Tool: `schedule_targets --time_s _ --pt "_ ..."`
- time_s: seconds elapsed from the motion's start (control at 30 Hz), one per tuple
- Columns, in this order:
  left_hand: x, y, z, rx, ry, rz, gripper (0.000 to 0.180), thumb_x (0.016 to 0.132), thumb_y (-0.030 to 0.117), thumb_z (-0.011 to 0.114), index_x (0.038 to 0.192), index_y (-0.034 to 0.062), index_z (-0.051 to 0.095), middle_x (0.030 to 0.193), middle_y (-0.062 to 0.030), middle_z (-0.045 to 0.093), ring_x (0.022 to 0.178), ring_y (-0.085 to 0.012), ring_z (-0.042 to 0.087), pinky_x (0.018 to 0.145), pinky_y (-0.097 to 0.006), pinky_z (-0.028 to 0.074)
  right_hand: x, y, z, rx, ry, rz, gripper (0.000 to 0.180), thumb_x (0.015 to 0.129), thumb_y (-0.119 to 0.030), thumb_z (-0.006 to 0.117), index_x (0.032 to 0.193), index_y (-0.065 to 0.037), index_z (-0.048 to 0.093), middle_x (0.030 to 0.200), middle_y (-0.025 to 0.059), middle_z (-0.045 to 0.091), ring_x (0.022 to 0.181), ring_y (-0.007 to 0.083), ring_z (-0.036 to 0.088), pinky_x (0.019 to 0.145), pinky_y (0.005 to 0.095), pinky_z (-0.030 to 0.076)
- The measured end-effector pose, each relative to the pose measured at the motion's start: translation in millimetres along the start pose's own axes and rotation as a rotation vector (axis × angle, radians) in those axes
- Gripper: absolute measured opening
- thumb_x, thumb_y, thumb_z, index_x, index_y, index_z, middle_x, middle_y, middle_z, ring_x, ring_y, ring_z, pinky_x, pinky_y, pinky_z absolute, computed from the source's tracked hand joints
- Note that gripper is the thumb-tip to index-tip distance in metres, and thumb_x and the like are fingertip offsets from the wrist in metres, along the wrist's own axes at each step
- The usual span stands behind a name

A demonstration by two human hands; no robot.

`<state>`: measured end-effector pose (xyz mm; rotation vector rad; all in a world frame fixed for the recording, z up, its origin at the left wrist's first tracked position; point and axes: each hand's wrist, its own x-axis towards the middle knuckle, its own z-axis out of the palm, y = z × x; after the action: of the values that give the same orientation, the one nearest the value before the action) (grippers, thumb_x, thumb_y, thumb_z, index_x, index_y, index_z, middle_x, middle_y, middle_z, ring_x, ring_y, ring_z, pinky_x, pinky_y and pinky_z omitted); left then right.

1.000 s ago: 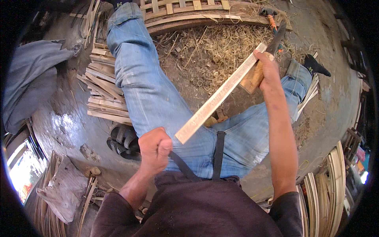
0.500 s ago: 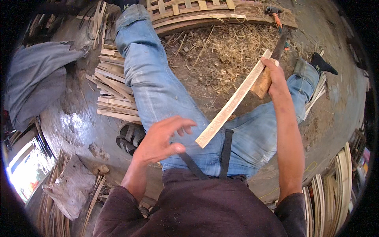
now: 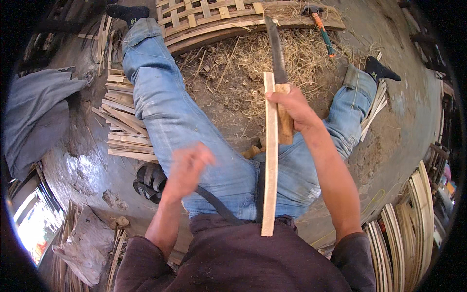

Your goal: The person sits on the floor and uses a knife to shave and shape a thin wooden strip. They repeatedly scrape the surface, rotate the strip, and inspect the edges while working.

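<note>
My right hand (image 3: 300,111) is closed round the thick wooden handle of a long knife (image 3: 276,51), whose dark blade points away from me. A pale wooden strip (image 3: 270,165), perhaps split bamboo, is pinched under the same hand's thumb and runs beside the handle. Its near end reaches over my dark shirt at the waist. My left hand (image 3: 190,168) hovers above my left thigh, apart from the strip; motion smears its fingers, and I see nothing held in it.
Thin shavings (image 3: 233,73) cover the floor between my legs. Beyond them lies a woven slatted panel (image 3: 204,14) with a hammer (image 3: 321,31) at its right. Short split pieces (image 3: 127,121) are piled beside my left leg, near black sandals (image 3: 151,180). Long strips (image 3: 396,238) stand at the right.
My right hand has moved left with the knife and strip, turning both from a slant to nearly straight ahead. The strip's near end has come closer to me. My left hand has drawn slightly left.
</note>
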<state>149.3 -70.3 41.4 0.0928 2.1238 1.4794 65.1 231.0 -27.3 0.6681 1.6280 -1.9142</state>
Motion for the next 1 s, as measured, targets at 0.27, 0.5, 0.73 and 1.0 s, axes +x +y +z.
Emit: schedule_targets --time_s 0.27,0.5,0.73,1.0 --pt "-15.3 8.5 3.7 0.44 0.219 0.468 0.052 0.071 0.004 0.074 0.122 0.0108 0.061 0.12 -0.0109 0.057 0.109 -0.0281 0.056 0.092 -0.041 0.045 8.0 -5.9 2.5 0.079 0.293 0.076 0.025 0.079 -0.009 0.073 0.099 0.001 0.061 0.084 0.0088 0.065 0.069 0.0199 0.064 0.06 0.0349 0.052" --pt "-23.6 7.2 34.5 0.435 0.406 0.485 0.023 0.08 0.009 0.074 0.103 0.0085 0.072 0.104 -0.0108 0.061 0.082 -0.0247 0.061 0.071 -0.034 0.05 20.9 8.2 -1.2 0.129 0.315 0.007 0.026 0.081 -0.016 0.075 0.095 0.0 0.061 0.084 0.0085 0.065 0.068 0.0176 0.063 0.059 0.0339 0.051" --pt "25.6 1.0 56.4 -0.167 0.493 -0.086 0.023 0.087 0.009 0.07 0.108 0.0015 0.066 0.101 -0.0099 0.058 0.078 -0.0157 0.062 0.068 -0.028 0.053 33.5 65.5 7.8 -0.074 0.421 -0.001 0.025 0.083 -0.022 0.075 0.091 -0.003 0.059 0.075 0.0046 0.061 0.061 0.0136 0.06 0.052 0.0285 0.049" --pt "12.6 -6.2 21.6 0.192 0.731 -0.016 0.021 0.088 0.005 0.067 0.109 0.001 0.064 0.105 -0.0103 0.057 0.082 -0.0165 0.062 0.068 -0.027 0.052 -34.2 20.6 21.5 0.264 0.469 -0.092 0.027 0.085 -0.011 0.072 0.103 -0.005 0.053 0.077 0.0044 0.06 0.062 0.0128 0.059 0.054 0.0272 0.048"
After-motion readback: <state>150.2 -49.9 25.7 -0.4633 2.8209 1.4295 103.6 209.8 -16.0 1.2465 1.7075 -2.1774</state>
